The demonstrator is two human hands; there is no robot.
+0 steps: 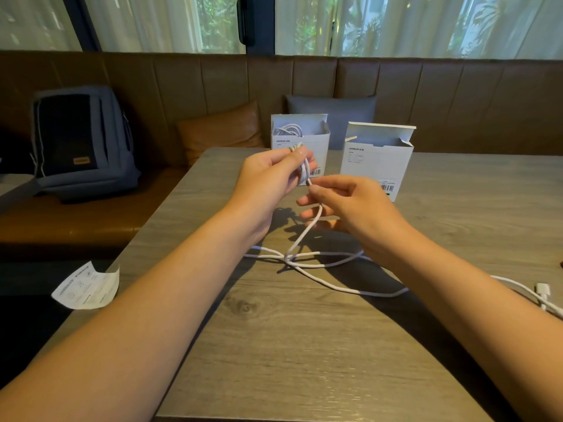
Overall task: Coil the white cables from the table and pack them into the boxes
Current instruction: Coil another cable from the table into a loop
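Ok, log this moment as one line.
left hand holds coil | right hand feeds cable | left box filled | right box open

The left hand (271, 172) grips white cable (304, 233) loops while the right hand (344, 205) pinches the strand.

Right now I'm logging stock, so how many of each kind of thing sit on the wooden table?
White cardboard boxes: 2, the left box holding a coiled cable, the right box open.
White cables outside the boxes: 1 for sure, the white cable held by the left hand and right hand.
White paper leaflets: 1, at the table's left edge.
Total: 4.
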